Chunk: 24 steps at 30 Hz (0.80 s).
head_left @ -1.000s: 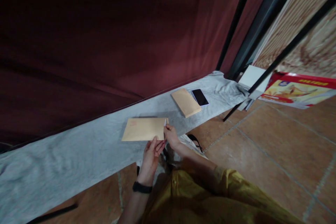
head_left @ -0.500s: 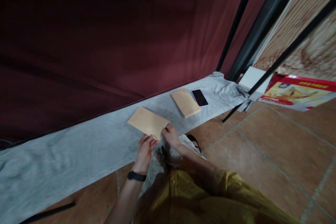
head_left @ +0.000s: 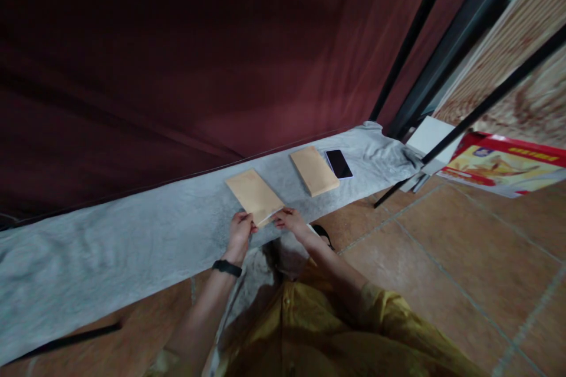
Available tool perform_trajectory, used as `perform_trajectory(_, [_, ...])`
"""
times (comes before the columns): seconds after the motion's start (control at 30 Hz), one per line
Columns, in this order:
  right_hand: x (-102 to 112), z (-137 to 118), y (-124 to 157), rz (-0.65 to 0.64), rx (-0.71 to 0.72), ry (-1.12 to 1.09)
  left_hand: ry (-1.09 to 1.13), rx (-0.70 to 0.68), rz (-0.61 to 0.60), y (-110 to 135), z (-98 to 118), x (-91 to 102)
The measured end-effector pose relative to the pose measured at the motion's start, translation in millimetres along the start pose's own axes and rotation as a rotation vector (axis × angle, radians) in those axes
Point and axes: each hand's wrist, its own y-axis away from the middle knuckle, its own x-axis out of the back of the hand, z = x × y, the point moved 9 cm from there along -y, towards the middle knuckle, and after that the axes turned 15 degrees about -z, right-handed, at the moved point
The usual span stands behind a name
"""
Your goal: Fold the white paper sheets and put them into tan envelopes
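A tan envelope [head_left: 253, 193] lies on the grey cloth strip [head_left: 132, 247], its long side pointing away from me. My left hand [head_left: 241, 231], with a black band on the wrist, pinches the envelope's near left corner. My right hand [head_left: 288, 220] grips the near right corner with curled fingers. Both hands sit at the envelope's near edge. A stack of tan envelopes [head_left: 314, 171] rests further right on the cloth, with a dark phone [head_left: 339, 164] beside it.
A dark red curtain [head_left: 177, 59] hangs behind the cloth. Black poles [head_left: 469, 115] cross at the right. A red and yellow printed board [head_left: 504, 165] and a white sheet [head_left: 428, 134] lie on the tiled floor [head_left: 442, 259] at right.
The envelope has turned from lying sideways to pointing away from me. Both hands shifted to its near edge, and the view moved slightly.
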Motion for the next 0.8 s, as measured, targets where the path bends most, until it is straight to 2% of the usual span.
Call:
perform_trajectory(0.13, [19,-5,6,0.057,0.032,0.112,-0.102,-0.006,0.013,-9,2,7.9])
perform_trajectory(0.3, [42,-25,16,0.146,0.194,0.334,-0.204,-0.015,0.014,-14,2,16.2])
perform_trajectory(0.43, [28,-44,22,0.112,0.416,0.645,-0.267,-0.024,0.003,-17,2,17.8])
perform_trajectory(0.53, [15,-47,22,0.053,0.501,0.759,-0.321,-0.041,0.000,-19,3,18.5])
perform_trajectory(0.7, [0,-37,20,-0.073,0.484,0.932,-0.437,-0.123,0.041,-14,13,21.8])
perform_trajectory(0.8, [-3,-32,21,-0.102,0.478,1.010,-0.494,-0.176,0.081,-6,18,24.0])
